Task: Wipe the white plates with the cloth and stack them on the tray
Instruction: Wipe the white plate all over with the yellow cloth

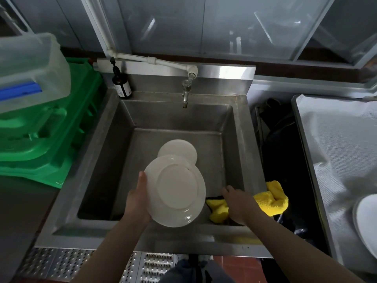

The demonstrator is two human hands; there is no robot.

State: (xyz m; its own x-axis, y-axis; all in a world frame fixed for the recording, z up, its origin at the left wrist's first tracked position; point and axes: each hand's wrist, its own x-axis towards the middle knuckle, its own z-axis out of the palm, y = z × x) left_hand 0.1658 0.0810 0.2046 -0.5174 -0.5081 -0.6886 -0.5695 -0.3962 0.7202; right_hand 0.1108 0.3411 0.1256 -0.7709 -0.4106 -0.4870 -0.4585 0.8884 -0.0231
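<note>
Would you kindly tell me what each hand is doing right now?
Left hand: grips the white plate by its rim, over the sink.
Right hand: rests on the yellow cloth; grip cannot be told.

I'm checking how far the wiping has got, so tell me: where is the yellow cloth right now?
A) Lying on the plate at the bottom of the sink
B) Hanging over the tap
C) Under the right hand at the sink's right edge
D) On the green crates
C: the yellow cloth lies over the right rim of the sink with the right hand on it, while the left hand holds a white plate.
</note>
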